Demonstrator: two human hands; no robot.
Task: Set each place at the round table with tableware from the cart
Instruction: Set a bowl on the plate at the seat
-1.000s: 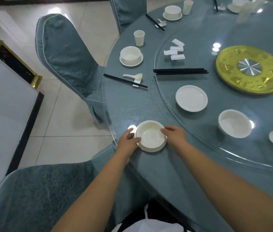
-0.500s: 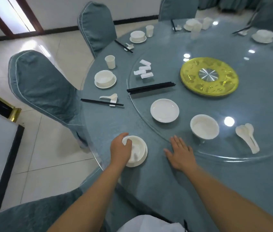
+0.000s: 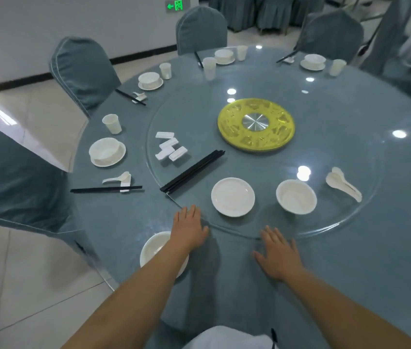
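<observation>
Room: round blue-grey table [image 3: 350,285] fills our view, covered chairs [image 3: 83,71] ringing it and pale floor tiles off to the left.
Far-left place: we see a bowl on its saucer [image 3: 107,152], a cup [image 3: 112,123], a spoon on a rest [image 3: 121,178] and black chopsticks [image 3: 106,189] lying square to the table edge, a finished setting by the look of it.
Our place: bowl and saucer [image 3: 152,248] sit close to the near rim, partly hidden under our left forearm; we judge this is the setting in progress, with no cup, spoon or chopsticks beside it.
Left hand [image 3: 189,229]: fingers straight and spread, palm down, holding nothing, just beyond the bowl and reaching toward the edge of the glass turntable [image 3: 345,222].
Supplies on the glass: white chopstick rests [image 3: 170,149] in a loose pile, a bundle of chopsticks [image 3: 193,172], then a spare plate [image 3: 232,196], a spare bowl [image 3: 296,196] and stacked spoons [image 3: 343,183], parked there, we reckon, so a turn brings them within reach.
Centre: yellow hub [image 3: 256,124] marks the pivot.
Right hand [image 3: 278,258]: flat and spread too, empty, near the glass rim, below the gap between plate and bowl.
Relation: the bowl lies nearer to us than the left hand and to its left, well apart from the right hand.
Next, our guess: chopsticks or a rest, both nearest the left hand.
</observation>
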